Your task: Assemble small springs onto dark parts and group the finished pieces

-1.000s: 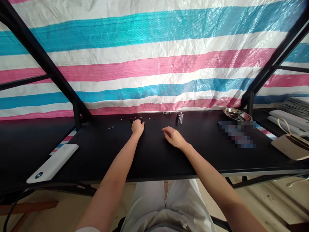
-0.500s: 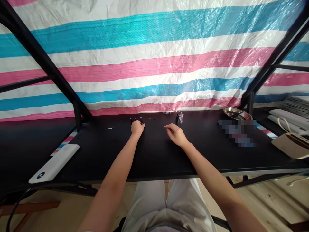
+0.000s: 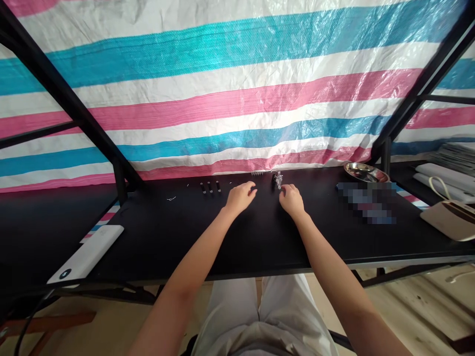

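Clear pieces [image 3: 279, 179] just beyond the right hand [image 3: 292, 200], its grip unclear; left hand [image 3: 240, 197] nearby, loosely spread.

Behind the black tabletop [image 3: 252, 242], a striped plastic sheet [image 3: 237, 99] is being flanked by slanting bars [image 3: 61, 94]; light is being reflected from the sheet's creases, and pale floor [image 3: 115, 321] is being partly hidden beneath.

No legible lettering or numerals; the round dark display [image 3: 66, 273] on the white elongated device [image 3: 91, 251], left on the black table [image 3: 260, 242], shows an unreadable mark.
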A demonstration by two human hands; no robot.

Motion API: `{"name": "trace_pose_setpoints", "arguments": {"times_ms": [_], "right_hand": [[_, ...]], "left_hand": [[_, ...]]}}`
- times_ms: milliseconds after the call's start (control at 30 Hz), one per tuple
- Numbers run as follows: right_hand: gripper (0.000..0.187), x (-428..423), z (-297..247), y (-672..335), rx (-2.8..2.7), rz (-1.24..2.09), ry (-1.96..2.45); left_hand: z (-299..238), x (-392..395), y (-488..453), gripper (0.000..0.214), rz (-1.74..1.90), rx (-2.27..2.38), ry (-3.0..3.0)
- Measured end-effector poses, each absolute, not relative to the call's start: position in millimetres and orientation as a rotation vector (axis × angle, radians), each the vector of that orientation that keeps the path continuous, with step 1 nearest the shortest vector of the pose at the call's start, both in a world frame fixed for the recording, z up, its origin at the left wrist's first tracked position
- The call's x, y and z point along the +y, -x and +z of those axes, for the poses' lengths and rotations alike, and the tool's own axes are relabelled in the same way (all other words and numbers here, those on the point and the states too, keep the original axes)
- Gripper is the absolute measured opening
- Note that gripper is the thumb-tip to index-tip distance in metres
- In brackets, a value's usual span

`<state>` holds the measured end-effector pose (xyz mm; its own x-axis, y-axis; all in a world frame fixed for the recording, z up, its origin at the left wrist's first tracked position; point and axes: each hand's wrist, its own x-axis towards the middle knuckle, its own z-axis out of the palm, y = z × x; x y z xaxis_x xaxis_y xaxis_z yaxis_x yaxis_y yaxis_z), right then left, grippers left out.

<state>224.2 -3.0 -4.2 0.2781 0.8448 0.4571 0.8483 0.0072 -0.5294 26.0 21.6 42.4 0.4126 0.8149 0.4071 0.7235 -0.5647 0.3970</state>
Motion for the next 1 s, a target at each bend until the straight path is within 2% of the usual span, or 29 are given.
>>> {"name": "trace_pose_setpoints", "arguments": {"times_ms": [133,467,633,833,1000], "right_hand": [[0.029,-2.0,-10.1,-223.6,-1.564,-0.005,1.882],[0.036,2.9,-28.8,-220.4,-1.688,0.129,1.949],[0.040,3.8,-27.5,-217.0,-1.697,0.221,2.014],[0.051,2.3,-16.0,-210.0,-1.775,0.267,2.187],[0.056,2.7,-13.8,-207.8,-1.811,0.259,2.250]], "left_hand": [[31.9,26.2,-63.5,0.034,0.790,1.250,-2.587],[13.2,44.5,-98.9,0.049,0.524,1.365,-2.649],[8.2,48.6,-102.0,0.041,0.539,1.410,-2.677],[7.9,45.8,-96.0,0.021,0.607,1.550,-2.555],[14.5,36.1,-68.4,0.016,0.696,1.587,-2.451]]}}
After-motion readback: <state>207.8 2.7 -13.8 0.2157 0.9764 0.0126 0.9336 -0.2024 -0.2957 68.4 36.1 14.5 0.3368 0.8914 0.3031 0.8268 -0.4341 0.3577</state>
